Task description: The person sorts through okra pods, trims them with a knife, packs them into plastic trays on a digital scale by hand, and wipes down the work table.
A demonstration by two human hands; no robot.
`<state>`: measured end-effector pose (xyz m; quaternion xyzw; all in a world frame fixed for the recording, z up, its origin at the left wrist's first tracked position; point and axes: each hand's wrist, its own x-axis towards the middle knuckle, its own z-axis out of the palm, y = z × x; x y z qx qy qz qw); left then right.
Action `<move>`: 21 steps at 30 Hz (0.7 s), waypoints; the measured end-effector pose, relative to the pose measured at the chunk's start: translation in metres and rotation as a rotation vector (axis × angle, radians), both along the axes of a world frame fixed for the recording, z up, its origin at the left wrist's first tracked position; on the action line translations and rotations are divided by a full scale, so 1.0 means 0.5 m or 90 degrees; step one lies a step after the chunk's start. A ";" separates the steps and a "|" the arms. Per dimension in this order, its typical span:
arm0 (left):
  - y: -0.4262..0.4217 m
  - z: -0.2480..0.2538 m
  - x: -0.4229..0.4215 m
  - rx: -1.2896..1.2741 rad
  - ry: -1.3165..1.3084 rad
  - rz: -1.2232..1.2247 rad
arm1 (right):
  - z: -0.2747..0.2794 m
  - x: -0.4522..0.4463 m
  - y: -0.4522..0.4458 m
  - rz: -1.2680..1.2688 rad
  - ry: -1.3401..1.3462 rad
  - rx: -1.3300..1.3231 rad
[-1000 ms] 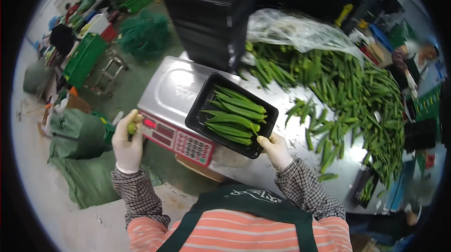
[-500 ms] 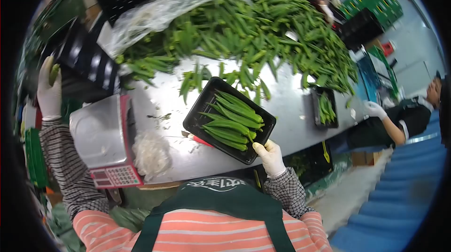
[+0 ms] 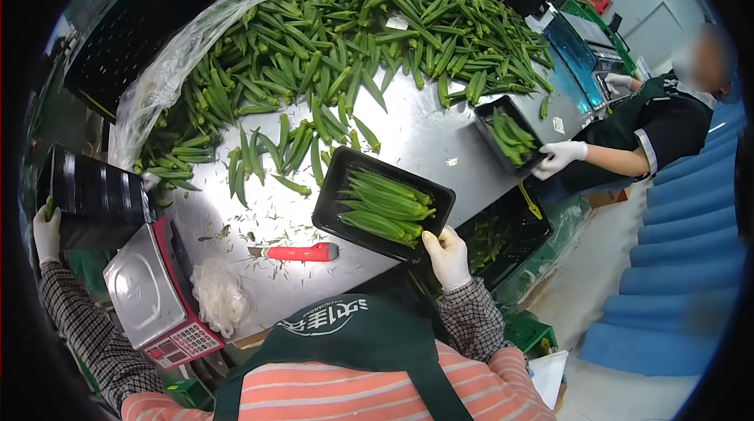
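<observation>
My right hand (image 3: 448, 258), in a white glove, pinches the near right rim of a black tray (image 3: 327, 215). Several green okra pods (image 3: 381, 205) lie side by side in that tray, which hangs over the table's front edge. At the far left, my gloved left hand (image 3: 47, 236) is beside a stack of black trays (image 3: 98, 185). The tip of an okra pod (image 3: 49, 207) shows at its fingers; the rest is hidden.
A large okra heap (image 3: 345, 44) covers the back of the metal table (image 3: 275, 295). Nearer are a red-handled knife (image 3: 298, 253), a scale (image 3: 149, 287) and a crumpled plastic bag (image 3: 222, 295). At right, a co-worker's gloved hand (image 3: 559, 158) holds another okra tray (image 3: 487, 118).
The view has turned and shifted. My left hand has come down beside the black tray stack. The red-handled knife is now uncovered. The co-worker's hand has reached the other okra tray.
</observation>
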<state>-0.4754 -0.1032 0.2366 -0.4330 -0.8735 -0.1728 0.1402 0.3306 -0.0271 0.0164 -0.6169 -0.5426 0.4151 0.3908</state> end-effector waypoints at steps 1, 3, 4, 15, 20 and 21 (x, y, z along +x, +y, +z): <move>0.003 -0.011 -0.002 0.082 -0.038 -0.019 | -0.020 0.006 0.001 -0.006 0.017 -0.009; 0.007 0.008 0.005 0.051 -0.051 0.015 | -0.040 0.013 0.006 -0.050 0.150 -0.085; 0.011 0.024 0.029 0.035 -0.057 0.034 | -0.034 0.010 0.012 -0.070 0.217 -0.123; -0.209 0.155 0.276 0.097 0.158 0.160 | -0.068 0.266 0.197 -0.293 0.266 -0.135; -0.266 -0.060 0.540 0.085 0.001 0.217 | -0.078 0.300 0.251 -0.322 0.326 -0.168; -0.266 -0.128 0.552 0.108 -0.068 0.259 | -0.063 0.288 0.249 -0.296 0.332 -0.202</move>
